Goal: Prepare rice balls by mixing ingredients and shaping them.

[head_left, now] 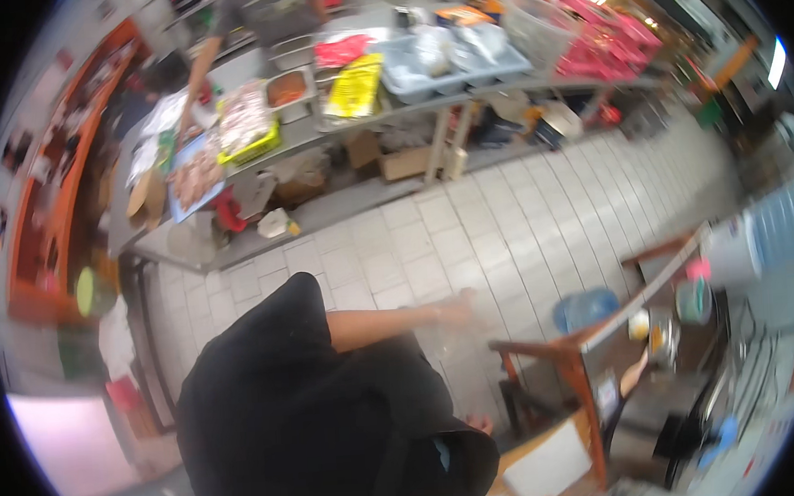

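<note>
My left hand (459, 310) reaches out to the right over the tiled floor, on a bare forearm that comes from a black sleeve (272, 344). Motion smears its fingers. A faint, see-through blur hangs just below it; I cannot make out whether it is a held thing. Low in the view, a small skin-toned bit (480, 424) shows at the edge of the black clothing, perhaps fingertips of my right hand (480, 424); the rest is hidden. Nearest to the left hand on the right is a wooden-framed table (546, 346), with a blue water jug (586, 310) behind its corner.
Across the floor runs a long worktable (319, 126) with raw meat (197, 173) on a blue tray, a yellow basket (252, 146), a grey-blue crate (451, 82) and pink bags (611, 39). Behind it a person (272, 12) in grey reaches down. Orange shelving (74, 166) stands left.
</note>
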